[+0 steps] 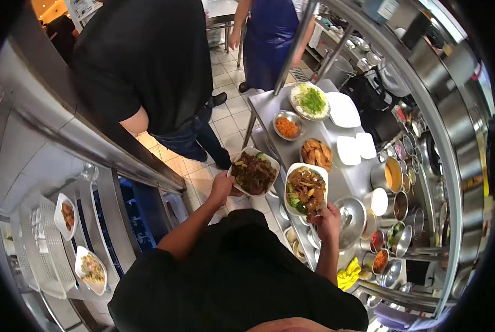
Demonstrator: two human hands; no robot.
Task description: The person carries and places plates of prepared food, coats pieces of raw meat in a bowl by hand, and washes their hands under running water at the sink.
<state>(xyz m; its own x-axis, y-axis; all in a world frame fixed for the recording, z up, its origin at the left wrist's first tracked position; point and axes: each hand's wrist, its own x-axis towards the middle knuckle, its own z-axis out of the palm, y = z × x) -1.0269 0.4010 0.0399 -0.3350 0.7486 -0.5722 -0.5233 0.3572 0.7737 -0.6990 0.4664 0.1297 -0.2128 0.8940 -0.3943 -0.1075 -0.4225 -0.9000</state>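
Two filled dishes, one per hand.
Left fingers [223,181] grasp left dish [275,162], just beyond them; right fingers [332,211] grasp right dish [326,185], likewise. Steel bowl [358,213] right of right fingers, on worktop [340,178]; farther out, carrot bowl [299,132].

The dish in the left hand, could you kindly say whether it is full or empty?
Full: dark brown food spreads across the white dish almost to its rim.

Both held bowls [326,189] are white, the cloth [348,274] yellow, the apron [269,47] blue.
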